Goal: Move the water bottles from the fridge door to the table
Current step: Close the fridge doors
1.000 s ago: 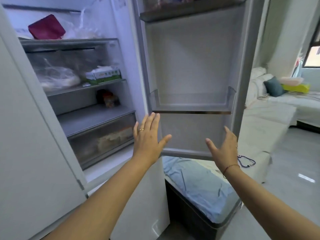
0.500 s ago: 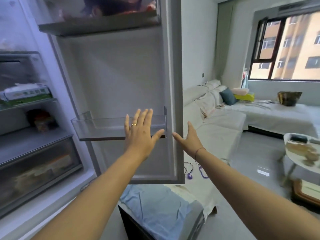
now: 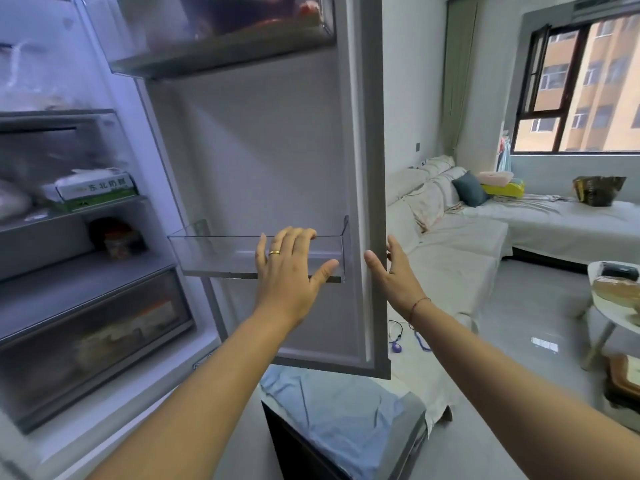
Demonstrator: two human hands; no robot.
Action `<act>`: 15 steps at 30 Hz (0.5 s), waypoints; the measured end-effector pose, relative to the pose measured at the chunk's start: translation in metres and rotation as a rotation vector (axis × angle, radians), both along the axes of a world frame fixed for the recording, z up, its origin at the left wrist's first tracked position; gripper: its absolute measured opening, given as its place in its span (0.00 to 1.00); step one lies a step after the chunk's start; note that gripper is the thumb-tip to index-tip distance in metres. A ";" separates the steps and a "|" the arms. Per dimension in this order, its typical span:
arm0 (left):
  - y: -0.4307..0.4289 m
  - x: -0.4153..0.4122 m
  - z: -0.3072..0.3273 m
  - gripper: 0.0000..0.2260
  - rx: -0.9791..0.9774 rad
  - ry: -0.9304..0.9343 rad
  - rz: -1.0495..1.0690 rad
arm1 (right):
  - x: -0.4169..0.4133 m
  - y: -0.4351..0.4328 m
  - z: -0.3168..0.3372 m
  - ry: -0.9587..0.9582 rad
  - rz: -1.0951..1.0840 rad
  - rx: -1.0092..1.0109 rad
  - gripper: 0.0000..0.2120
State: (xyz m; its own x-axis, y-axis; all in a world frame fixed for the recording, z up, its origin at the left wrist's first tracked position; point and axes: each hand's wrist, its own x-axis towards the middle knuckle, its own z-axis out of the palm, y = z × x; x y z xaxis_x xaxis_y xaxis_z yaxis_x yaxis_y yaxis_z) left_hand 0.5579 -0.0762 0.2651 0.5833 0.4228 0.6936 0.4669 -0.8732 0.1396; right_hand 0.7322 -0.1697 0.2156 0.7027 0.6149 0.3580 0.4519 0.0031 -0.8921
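Note:
The fridge door (image 3: 277,150) stands open in front of me. Its clear lower door shelf (image 3: 214,252) holds nothing, and no water bottle shows anywhere. My left hand (image 3: 291,268) lies flat against the front of that shelf, fingertips curled on its rim, a gold ring on one finger. My right hand (image 3: 394,271) straddles the door's outer edge, thumb on the inner side and fingers behind it. An upper door bin (image 3: 221,36) holds blurred reddish items. A round white table (image 3: 613,317) shows at the far right.
Fridge shelves on the left carry a green-and-white box (image 3: 97,188), a jar (image 3: 119,239) and a drawer (image 3: 93,341). A blue cloth covers a low dark cabinet (image 3: 339,414) below the door. A white sofa (image 3: 450,258) and a window (image 3: 588,88) lie to the right.
My view has swung right, so the door now appears nearly edge-on. My left hand has settled on the shelf rim. My right hand has reached the door's outer edge.

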 end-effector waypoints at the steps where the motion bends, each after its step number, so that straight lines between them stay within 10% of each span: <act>1: -0.001 -0.010 0.000 0.30 -0.003 0.001 -0.006 | -0.008 -0.003 0.000 -0.002 0.001 0.006 0.39; 15: -0.030 -0.127 -0.008 0.36 0.033 -0.230 -0.105 | -0.159 -0.050 0.004 -0.076 -0.070 -0.092 0.35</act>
